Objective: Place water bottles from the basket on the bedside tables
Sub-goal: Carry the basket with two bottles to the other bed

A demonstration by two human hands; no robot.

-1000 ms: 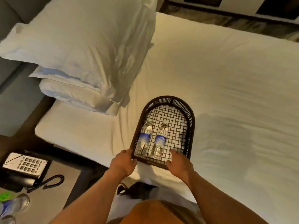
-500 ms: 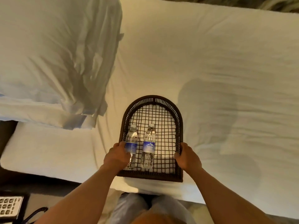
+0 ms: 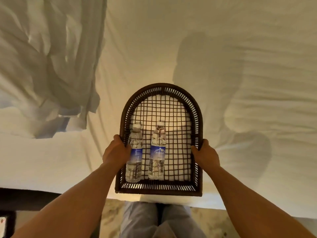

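Since a second ago the hands have slid from the basket's (image 3: pixel 197 107) flat near edge up onto its two long sides, and the view has swung away from the phone on the bench toward the open bed (image 3: pixel 223 40) — the basket now fills the centre of the picture. The left hand (image 3: pixel 116 152) is closed around the left wall, fingers curled over the rim just beside the left bottle (image 3: pixel 134 155). The right hand (image 3: pixel 205 154) grips the right wall in the same way, thumb on the inside of the rim.

The basket is dark woven wire with an arched far end and a straight near end; its open grid floor shows the white sheet beneath. Whether it rests on the bed or is lifted just clear of it cannot be told. Two clear water bottles lie inside along the left half, side by side, caps pointing away from the person, blue labels around their middles. The right bottle (image 3: pixel 157 152) lies apart from either hand.

A rumpled white pillow (image 3: pixel 48 62) sits on the bed at upper left, well apart from the basket. The person's grey trousers (image 3: pixel 154 219) show at the bottom edge, against the mattress side.
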